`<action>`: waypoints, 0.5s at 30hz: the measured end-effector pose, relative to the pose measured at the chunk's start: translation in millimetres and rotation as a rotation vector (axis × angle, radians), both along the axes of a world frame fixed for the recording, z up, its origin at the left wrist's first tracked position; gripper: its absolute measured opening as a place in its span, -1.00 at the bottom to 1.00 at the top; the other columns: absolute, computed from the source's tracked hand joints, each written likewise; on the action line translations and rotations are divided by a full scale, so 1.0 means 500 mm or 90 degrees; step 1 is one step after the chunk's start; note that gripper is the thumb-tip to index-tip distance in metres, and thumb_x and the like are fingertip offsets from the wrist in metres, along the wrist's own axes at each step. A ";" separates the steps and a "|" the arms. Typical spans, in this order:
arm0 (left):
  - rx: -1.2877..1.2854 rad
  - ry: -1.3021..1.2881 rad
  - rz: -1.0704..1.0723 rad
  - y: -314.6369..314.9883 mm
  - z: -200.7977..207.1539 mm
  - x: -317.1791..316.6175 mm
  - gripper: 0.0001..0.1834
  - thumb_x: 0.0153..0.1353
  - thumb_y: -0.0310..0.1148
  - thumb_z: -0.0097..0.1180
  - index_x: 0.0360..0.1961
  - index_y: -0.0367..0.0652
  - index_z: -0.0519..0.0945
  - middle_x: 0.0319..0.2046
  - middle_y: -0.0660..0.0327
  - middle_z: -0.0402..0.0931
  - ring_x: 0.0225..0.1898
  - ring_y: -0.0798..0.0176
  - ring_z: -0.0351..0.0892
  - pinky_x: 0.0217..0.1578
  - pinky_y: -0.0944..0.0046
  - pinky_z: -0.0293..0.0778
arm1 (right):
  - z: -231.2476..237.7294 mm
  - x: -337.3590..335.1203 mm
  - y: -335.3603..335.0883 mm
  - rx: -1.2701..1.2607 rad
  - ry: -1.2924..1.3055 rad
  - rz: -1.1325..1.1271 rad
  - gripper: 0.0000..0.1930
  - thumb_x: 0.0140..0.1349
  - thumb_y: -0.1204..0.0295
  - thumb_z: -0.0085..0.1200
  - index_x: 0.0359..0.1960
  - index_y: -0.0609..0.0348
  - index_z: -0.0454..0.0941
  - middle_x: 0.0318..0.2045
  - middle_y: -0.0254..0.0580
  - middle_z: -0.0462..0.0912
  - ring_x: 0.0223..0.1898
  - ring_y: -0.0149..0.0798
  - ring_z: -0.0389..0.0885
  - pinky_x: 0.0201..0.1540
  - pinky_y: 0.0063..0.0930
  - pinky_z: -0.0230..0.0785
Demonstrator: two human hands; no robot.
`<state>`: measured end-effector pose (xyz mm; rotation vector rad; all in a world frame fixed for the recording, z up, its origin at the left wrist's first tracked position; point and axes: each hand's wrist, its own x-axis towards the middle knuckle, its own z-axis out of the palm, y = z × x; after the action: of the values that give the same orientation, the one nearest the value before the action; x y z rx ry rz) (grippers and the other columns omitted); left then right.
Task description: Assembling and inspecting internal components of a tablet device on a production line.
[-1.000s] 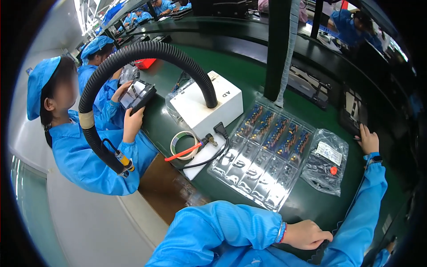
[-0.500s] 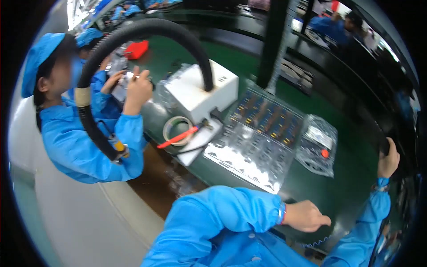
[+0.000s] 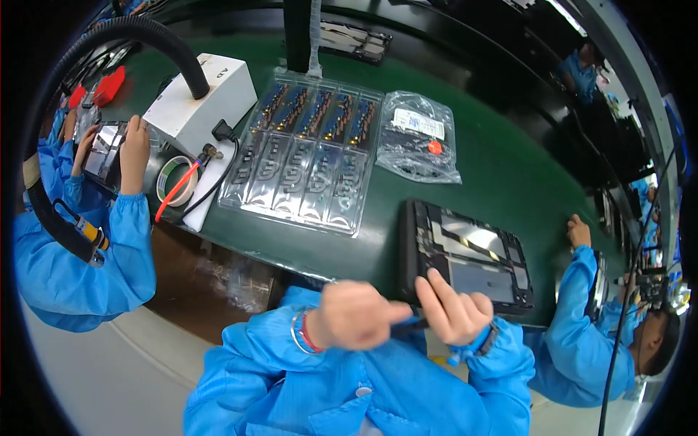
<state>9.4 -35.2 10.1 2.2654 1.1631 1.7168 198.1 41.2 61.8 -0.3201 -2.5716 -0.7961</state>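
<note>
At the far left, a co-worker's hand (image 3: 134,149) in a blue sleeve holds a flat dark device (image 3: 102,149) over the edge of the green work table (image 3: 509,182). Just right of it lies one roll of tape (image 3: 173,178), with one red-handled tool (image 3: 178,190) across it. Behind these stands one white box (image 3: 193,102) with one thick black ribbed hose (image 3: 94,51) rising from its top.

Next comes one clear plastic tray (image 3: 302,152) with two rows of four pockets; the four far pockets hold small dark parts. Right of the tray lies one clear plastic bag (image 3: 418,145) with a white label and a red dot.

Near the bottom centre, the person's left hand (image 3: 352,314) is curled into a loose fist, its thumb and forefinger pinching something thin and dark that is too small to make out. Just beside it, the right hand (image 3: 454,312) has its fingers spread a little, with two fingertips (image 3: 435,280) resting on the near left corner of one open black tablet frame (image 3: 469,254), which lies flat on the table near the person's edge, reaching away right of both hands.

At the far right, another worker's hand (image 3: 579,231) rests on the table edge.
</note>
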 end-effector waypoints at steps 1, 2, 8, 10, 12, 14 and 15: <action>-0.054 -0.066 0.035 -0.003 0.002 -0.005 -0.78 -0.08 -0.63 -0.05 -0.41 -0.20 0.59 -0.63 0.29 0.50 -0.67 0.30 0.43 -0.64 0.33 0.31 | -0.015 -0.013 -0.001 0.007 0.012 0.005 -0.73 -0.03 0.46 0.00 -0.26 0.03 0.63 -0.31 -0.25 0.67 -0.79 -0.64 0.14 -0.67 -0.69 -0.14; -0.108 -0.133 0.070 -0.001 0.005 -0.013 -0.76 -0.09 -0.67 -0.09 -0.42 -0.21 0.58 -0.62 0.25 0.54 -0.64 0.26 0.47 -0.60 0.31 0.35 | -0.028 -0.027 -0.002 0.013 0.024 0.009 -0.72 -0.03 0.44 0.00 -0.24 0.03 0.63 -0.30 -0.24 0.67 -0.79 -0.64 0.17 -0.66 -0.68 -0.12; -0.125 -0.068 0.161 0.035 0.037 -0.066 -0.78 -0.06 -0.65 -0.01 -0.35 -0.23 0.58 -0.58 0.21 0.54 -0.54 0.18 0.51 -0.47 0.24 0.40 | -0.072 -0.093 0.001 -0.007 0.125 0.052 -0.72 -0.09 0.44 -0.02 -0.29 0.05 0.62 -0.30 -0.10 0.65 -0.76 -0.60 0.20 -0.67 -0.71 -0.09; -0.160 0.013 0.157 0.089 0.056 -0.079 -0.85 -0.01 -0.58 0.02 -0.37 -0.21 0.57 -0.50 0.18 0.54 -0.43 0.15 0.52 -0.38 0.22 0.41 | -0.080 -0.107 0.002 -0.015 0.120 0.060 -0.71 -0.08 0.44 -0.02 -0.28 0.08 0.61 -0.29 -0.09 0.64 -0.74 -0.59 0.24 -0.66 -0.71 -0.06; -0.163 0.139 0.120 0.147 0.056 -0.093 -0.87 0.03 -0.55 0.01 -0.37 -0.21 0.56 -0.37 0.15 0.55 -0.28 0.11 0.52 -0.28 0.21 0.41 | -0.088 -0.103 0.002 -0.084 0.038 0.084 -0.72 -0.03 0.39 0.01 -0.24 0.11 0.59 -0.20 -0.09 0.61 -0.68 -0.57 0.29 -0.60 -0.67 0.06; -0.227 0.183 0.113 0.182 0.051 -0.094 -0.87 0.07 -0.45 0.04 -0.34 -0.18 0.57 -0.31 0.19 0.55 -0.19 0.14 0.50 -0.09 0.13 0.37 | -0.098 -0.090 0.005 -0.262 0.044 0.117 -0.72 0.00 0.36 0.06 -0.22 0.13 0.58 -0.15 -0.13 0.59 -0.64 -0.55 0.35 -0.58 -0.64 0.10; -0.214 0.281 0.139 0.203 0.043 -0.088 -0.85 0.08 -0.40 0.04 -0.32 -0.15 0.58 -0.27 0.23 0.54 -0.14 0.17 0.48 0.00 0.06 0.29 | -0.082 -0.069 0.002 -0.340 0.072 0.116 -0.70 -0.01 0.34 0.10 -0.21 0.13 0.57 -0.13 -0.15 0.58 -0.62 -0.51 0.39 -0.55 -0.63 0.15</action>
<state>-34.7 66.5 31.7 2.4273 1.6871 0.9813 163.3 42.3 20.9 -0.2713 -2.6177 -0.0141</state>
